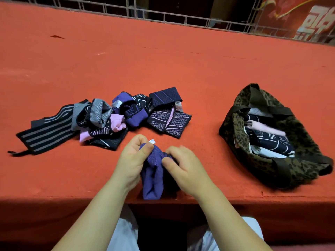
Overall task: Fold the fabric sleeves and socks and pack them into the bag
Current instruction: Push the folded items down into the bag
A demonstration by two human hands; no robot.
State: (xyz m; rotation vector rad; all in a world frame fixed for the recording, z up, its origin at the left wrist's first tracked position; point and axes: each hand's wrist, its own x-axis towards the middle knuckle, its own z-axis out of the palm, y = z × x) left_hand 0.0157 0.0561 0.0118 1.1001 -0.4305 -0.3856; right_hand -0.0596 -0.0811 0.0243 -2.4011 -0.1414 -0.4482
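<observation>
Purple knit bunches between the person's fingertips (148,148): the left hand (133,158) pinches the top edge of the purple sock (153,176) beside a small white tag (152,141), and the right hand (183,165) closes its thumb and fingers on the same edge from the 3 o'clock side. Both hands are clamped narrow on the cloth, not spread. The sock hangs down toward 6 o'clock over the near edge of the red felt table (163,60).

The fabric looks light, soft and stretchy, with no stiffness of its own; it will probably sag and slip out of a fold unless held at the cuff and pressed flat, so the ribbed top edge seems the best place to grip.

At 11 o'clock from the hands lies the pile of unfolded pieces (108,120), striped, grey, pink and navy, several touching and overlapping. At 3 o'clock, well apart from the pile, sits the leopard-print bag (299,154), open, with folded items already inside.

The tag's print is too small to read. Large white characters on a red banner (315,22) at 1 o'clock are cut off and illegible.
</observation>
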